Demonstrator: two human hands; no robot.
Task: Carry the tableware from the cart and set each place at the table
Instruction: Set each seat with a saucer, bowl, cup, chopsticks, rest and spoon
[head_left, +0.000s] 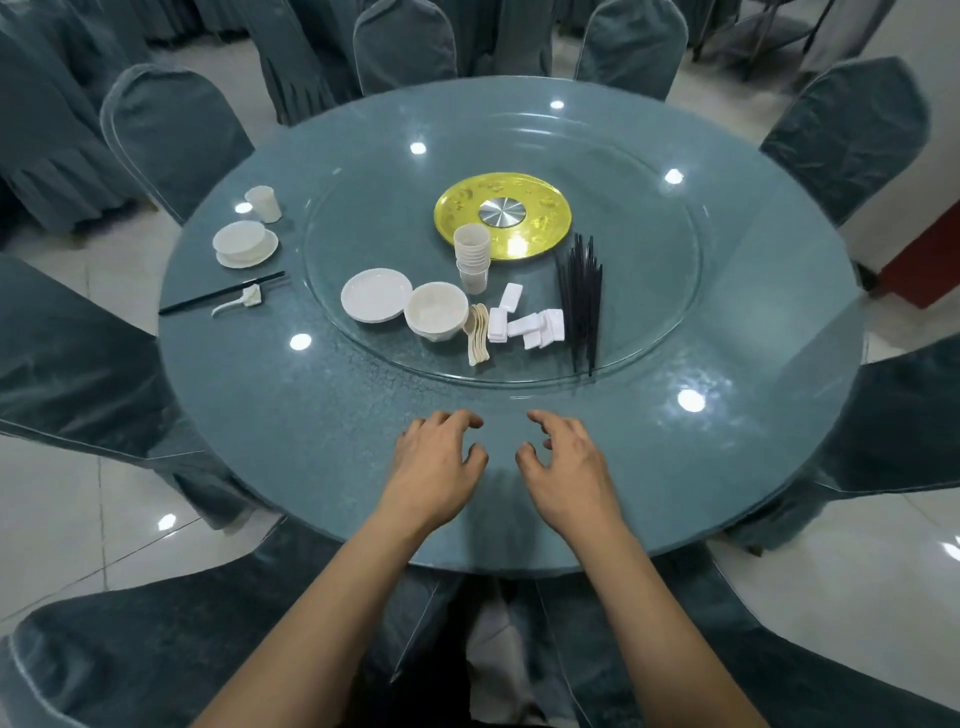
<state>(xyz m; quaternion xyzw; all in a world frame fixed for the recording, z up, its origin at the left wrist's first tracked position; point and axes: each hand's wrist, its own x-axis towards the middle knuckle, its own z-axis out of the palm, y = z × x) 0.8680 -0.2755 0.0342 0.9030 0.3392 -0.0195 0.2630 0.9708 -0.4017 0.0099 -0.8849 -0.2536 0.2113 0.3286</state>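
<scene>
Our left hand and right hand held nothing. The fingers were loosely curled and apart, low over the near edge of the table; whether they touched the glass we could not tell. Just beyond them, on the glass turntable, lay the supply: plates, bowls, stacked cups, spoons, white rests and black chopsticks. They were grouped on our side, we think so that each was easy to reach. At the far left one set place looked complete. We judged the place before us came next.
</scene>
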